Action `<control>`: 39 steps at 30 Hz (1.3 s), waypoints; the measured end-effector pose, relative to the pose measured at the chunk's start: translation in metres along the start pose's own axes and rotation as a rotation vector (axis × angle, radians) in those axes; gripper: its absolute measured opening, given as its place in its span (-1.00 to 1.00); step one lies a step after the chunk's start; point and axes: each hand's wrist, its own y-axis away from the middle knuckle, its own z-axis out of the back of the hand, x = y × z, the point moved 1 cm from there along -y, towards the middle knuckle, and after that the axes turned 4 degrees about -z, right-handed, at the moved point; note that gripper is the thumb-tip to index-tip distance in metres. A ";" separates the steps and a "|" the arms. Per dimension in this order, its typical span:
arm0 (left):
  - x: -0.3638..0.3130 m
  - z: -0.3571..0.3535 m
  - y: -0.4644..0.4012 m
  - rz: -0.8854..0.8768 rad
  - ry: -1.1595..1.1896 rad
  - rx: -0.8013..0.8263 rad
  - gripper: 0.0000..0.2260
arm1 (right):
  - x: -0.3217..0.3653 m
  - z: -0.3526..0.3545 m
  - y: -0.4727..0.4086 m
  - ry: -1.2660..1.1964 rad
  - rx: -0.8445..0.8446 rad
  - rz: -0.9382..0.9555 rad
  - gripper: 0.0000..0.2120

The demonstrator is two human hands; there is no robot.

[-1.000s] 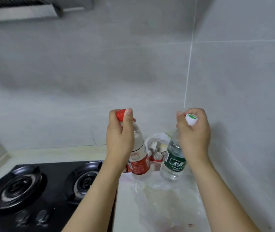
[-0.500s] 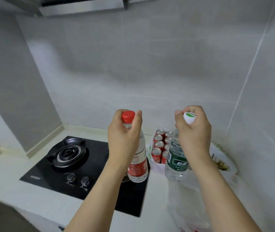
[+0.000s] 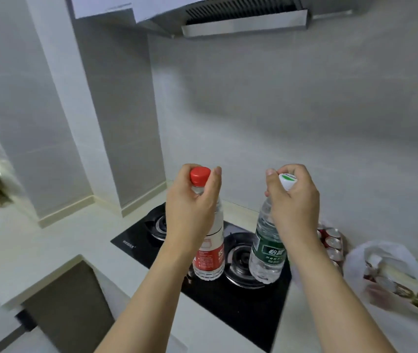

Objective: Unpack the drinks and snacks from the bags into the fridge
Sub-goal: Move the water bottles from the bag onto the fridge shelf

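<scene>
My left hand (image 3: 190,210) grips the neck of a water bottle with a red cap and red label (image 3: 209,258), held upright in the air over the stove. My right hand (image 3: 292,202) grips the neck of a water bottle with a white cap and green label (image 3: 266,253), also upright and lifted. To the right on the counter lies a white plastic bag (image 3: 386,273) with snack packets inside. Behind it stands a pack of red drink cans (image 3: 331,240). The fridge is not in view.
A black two-burner gas stove (image 3: 231,299) lies below the bottles on a white counter (image 3: 37,250). A range hood (image 3: 243,24) hangs above. Grey tiled walls close the back and a corner column stands at the left. A dark gap opens under the counter at lower left.
The view has swung to the left while both hands carry the bottles away from the bags; the bags and cans now sit at the far right, and the stove lies under the bottles.
</scene>
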 end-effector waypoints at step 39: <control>0.004 0.260 0.074 0.103 -0.683 -0.719 -0.78 | 0.136 -0.222 0.168 -0.554 0.971 0.178 -0.86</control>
